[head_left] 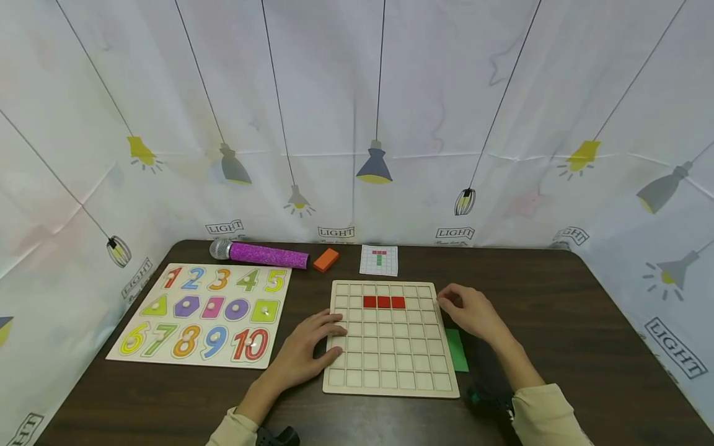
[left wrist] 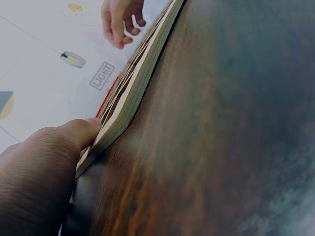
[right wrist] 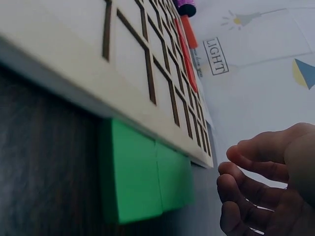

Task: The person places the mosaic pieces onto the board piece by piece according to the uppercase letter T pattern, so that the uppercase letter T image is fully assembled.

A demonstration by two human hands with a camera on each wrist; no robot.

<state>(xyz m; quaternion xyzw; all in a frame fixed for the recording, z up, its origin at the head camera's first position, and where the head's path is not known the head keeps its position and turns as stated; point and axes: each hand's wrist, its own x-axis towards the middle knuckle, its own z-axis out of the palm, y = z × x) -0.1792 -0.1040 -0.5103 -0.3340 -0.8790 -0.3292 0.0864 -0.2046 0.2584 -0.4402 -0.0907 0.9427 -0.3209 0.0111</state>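
A pale wooden grid board lies in front of me, three red squares side by side in its second row from the top. My left hand rests on the board's left edge, fingers spread; the left wrist view has its thumb on the rim. Just off the right edge is my right hand, its fingers loosely bent. Nothing shows between the right thumb and fingertips. Two green blocks sit against the board's right side, below that hand.
Behind the board lies a small card with a red and green T on a grid. An orange block and a purple glittery microphone are left of it. A number and shape puzzle board covers the table's left side.
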